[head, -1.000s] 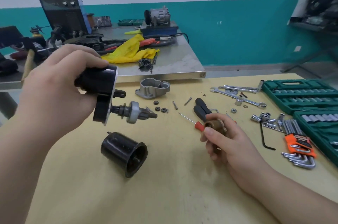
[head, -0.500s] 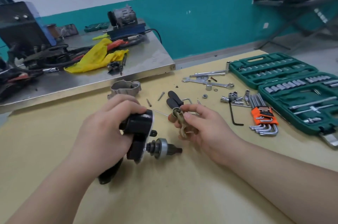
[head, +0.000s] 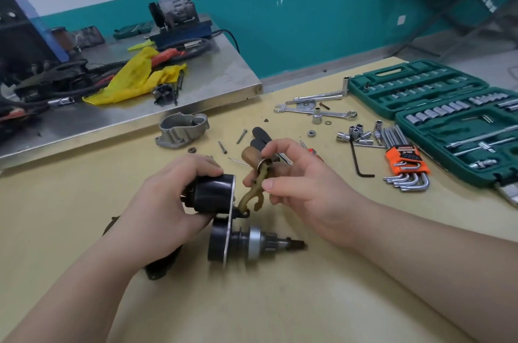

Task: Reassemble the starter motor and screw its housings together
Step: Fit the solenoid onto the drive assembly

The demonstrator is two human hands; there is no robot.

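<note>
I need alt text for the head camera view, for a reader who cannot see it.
A left hand grips a black starter motor assembly on a yellow table, while the right hand pinches a tan forked lever against it.

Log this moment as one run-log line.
left hand: grips starter motor body | right hand: pinches shift fork at motor | aluminium end housing: on table, not fitted

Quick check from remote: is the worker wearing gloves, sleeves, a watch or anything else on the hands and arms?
No. The left hand and right hand are bare, with no gloves, rings or watch visible. Both forearms are uncovered to the frame edge; no sleeve shows. Fingernails look short and unpainted.
</note>
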